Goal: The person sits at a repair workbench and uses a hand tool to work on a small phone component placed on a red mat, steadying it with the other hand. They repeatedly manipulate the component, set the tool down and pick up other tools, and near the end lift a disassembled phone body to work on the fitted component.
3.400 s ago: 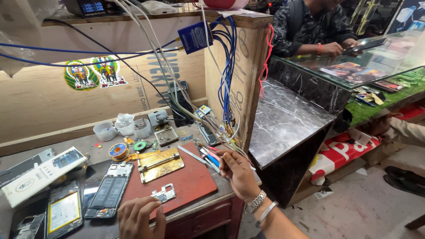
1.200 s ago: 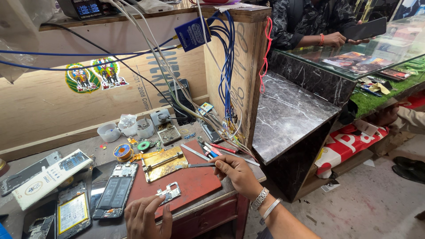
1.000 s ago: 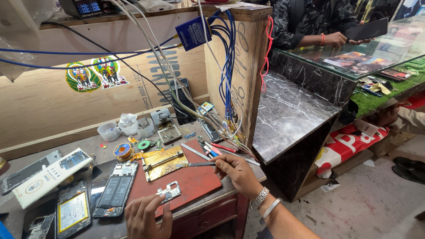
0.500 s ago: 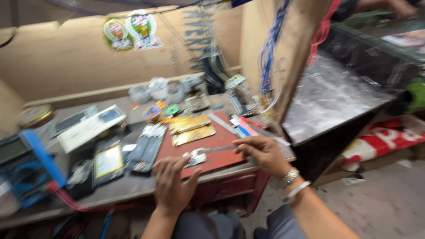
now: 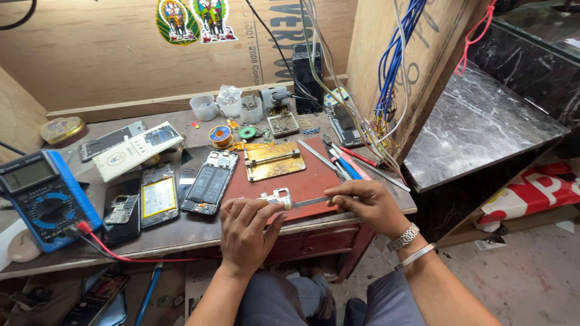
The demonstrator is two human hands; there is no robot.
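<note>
Far out to the left of the left hand [image 5: 246,232]: a blue multimeter [image 5: 42,196] lying flat on the worktop [image 5: 181,232], red lead [image 5: 139,258] trailing along the front edge toward that hand. Closer in, still to its left and a little beyond: a loose black circuit part [image 5: 124,208], an opened phone with a yellow-labelled battery [image 5: 158,202], then a second opened phone [image 5: 210,181], all face down and side by side, probably laid out so their insides stay reachable. Left hand resting on the near edge of a red mat [image 5: 302,181], fingers curled narrowly and pinching a small metal circuit board [image 5: 277,198] at its fingertips, seemingly to keep the piece steady. Just beyond that board, further from the body: a gold-coloured holder plate [image 5: 275,162] sitting on the mat. To the right of the board, touching it or very nearly: slim metal tweezers [image 5: 311,202], gripped by the right hand [image 5: 368,205], closed around the handle end with the tip aimed left at the board. Beyond the right hand: red- and blue-handled tools [image 5: 347,163] lying on the mat's far corner, within easy reach. On that wrist: a metal watch [image 5: 403,236] and a bangle [image 5: 417,256].
</note>
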